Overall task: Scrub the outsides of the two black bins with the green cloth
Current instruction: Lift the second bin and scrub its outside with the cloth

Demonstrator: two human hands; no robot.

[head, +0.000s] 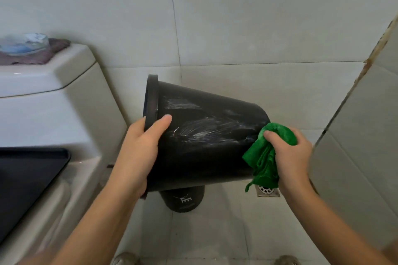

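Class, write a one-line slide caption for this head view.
Left hand tilts a black bin sideways while the right hand rubs a green cloth near its base.

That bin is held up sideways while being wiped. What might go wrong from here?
1. The held black bin carries soapy streaks, and the left hand grips only its rim; it might slip and drop onto the second black bin below.
2. The green cloth in the right hand dangles a strand above the floor drain, where it could snag.
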